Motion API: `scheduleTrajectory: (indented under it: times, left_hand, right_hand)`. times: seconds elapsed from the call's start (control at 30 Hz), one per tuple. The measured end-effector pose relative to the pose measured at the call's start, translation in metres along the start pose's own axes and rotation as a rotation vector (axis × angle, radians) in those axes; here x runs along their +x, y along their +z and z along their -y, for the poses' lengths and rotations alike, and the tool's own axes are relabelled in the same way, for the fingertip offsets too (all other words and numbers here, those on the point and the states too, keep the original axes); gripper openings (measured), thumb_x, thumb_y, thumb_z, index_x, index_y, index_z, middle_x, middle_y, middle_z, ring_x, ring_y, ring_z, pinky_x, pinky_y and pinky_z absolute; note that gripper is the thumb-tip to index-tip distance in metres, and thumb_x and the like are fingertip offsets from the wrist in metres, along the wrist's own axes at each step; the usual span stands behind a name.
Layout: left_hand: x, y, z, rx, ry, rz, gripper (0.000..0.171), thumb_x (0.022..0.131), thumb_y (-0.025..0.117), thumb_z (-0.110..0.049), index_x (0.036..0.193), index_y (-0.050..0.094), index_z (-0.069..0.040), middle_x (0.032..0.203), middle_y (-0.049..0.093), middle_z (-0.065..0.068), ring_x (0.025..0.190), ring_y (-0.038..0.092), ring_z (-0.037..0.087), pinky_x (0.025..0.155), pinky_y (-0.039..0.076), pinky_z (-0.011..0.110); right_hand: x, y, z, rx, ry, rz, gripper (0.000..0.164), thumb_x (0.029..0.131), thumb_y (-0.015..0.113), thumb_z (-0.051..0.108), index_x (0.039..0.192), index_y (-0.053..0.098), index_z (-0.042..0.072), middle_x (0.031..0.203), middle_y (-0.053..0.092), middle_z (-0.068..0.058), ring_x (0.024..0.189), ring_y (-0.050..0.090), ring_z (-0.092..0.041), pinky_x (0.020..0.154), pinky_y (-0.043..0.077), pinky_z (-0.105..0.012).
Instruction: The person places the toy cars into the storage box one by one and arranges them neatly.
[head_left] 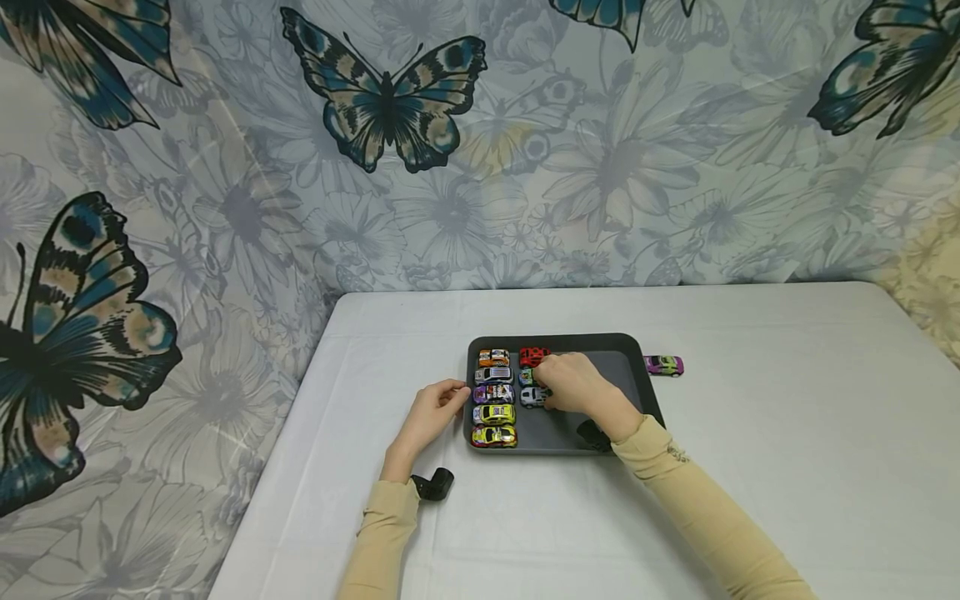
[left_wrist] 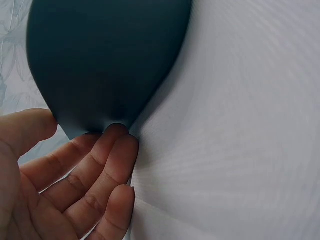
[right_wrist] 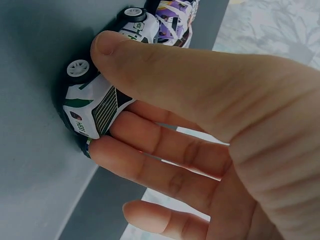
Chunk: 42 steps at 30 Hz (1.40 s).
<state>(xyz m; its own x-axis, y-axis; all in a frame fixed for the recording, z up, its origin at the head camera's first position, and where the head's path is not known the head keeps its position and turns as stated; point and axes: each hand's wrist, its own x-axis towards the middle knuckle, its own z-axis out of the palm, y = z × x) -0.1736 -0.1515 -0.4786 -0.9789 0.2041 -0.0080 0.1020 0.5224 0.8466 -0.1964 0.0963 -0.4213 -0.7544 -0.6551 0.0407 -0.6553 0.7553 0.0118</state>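
Observation:
On the table lies a dark grey tray [head_left: 551, 433] holding toy cars in two columns. My left hand [head_left: 433, 410] grips the tray's left edge; in the left wrist view the thumb is on the rim and the fingertips meet the outer wall [left_wrist: 110, 65]. Inside the tray, my right hand [head_left: 576, 383] pinches a white toy car [right_wrist: 95, 107] between thumb and fingers. That car [head_left: 533, 397] is the nearest one in the second column, beside a purple-and-white car [head_left: 493, 393]. Just behind it, a green-and-blue car [head_left: 527, 377] is partly hidden by the hand.
Farthest back in the second column is a red car [head_left: 534, 357]. The left column also has an orange car [head_left: 494, 357], a silver car [head_left: 493, 376] and two yellow cars [head_left: 493, 414]. Right of the tray, a purple-and-green car [head_left: 664, 365] sits on the white table [head_left: 787, 433].

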Motion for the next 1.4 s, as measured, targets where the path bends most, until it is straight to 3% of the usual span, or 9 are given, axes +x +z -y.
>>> scheduleTrajectory:
  times: [0.57,0.93,1.17,1.4]
  left_hand:
    - [0.000,-0.001,-0.001,-0.005,-0.008,0.001,0.032,0.094,0.055,-0.025,0.113,0.062,0.000,0.086,0.067,0.007,0.071,0.062,0.012,0.067,0.049,0.028]
    - [0.000,0.000,-0.001,-0.012,-0.002,0.001,0.032,0.094,0.056,-0.025,0.113,0.062,0.000,0.086,0.067,0.006,0.071,0.061,0.011,0.068,0.050,0.028]
    - [-0.001,0.000,-0.002,-0.012,-0.005,-0.001,0.031,0.094,0.056,-0.024,0.113,0.063,0.000,0.086,0.067,0.006,0.071,0.061,0.012,0.067,0.049,0.028]
    - [-0.001,0.000,-0.002,-0.023,-0.006,0.001,0.030,0.094,0.056,-0.024,0.112,0.063,-0.001,0.086,0.067,0.006,0.072,0.061,0.011,0.067,0.049,0.028]
  right_hand:
    - [-0.008,-0.014,-0.005,0.011,-0.004,-0.039,0.025,0.066,0.084,0.026,0.079,0.067,0.013,0.075,0.059,0.001,0.061,0.056,-0.016,0.058,0.046,-0.034]
    - [-0.030,-0.033,-0.031,0.063,0.023,-0.206,0.016,0.076,0.077,0.019,0.084,0.067,0.008,0.076,0.061,-0.002,0.057,0.055,-0.014,0.059,0.048,-0.037]
    - [-0.050,-0.042,-0.052,0.077,0.099,-0.240,0.014,0.078,0.074,0.015,0.086,0.068,0.005,0.077,0.061,-0.004,0.062,0.058,-0.020,0.065,0.048,-0.042]
    - [-0.068,-0.041,-0.070,0.108,0.128,-0.284,0.013,0.079,0.073,0.012,0.086,0.067,0.003,0.079,0.062,-0.006,0.062,0.058,-0.020,0.061,0.048,-0.039]
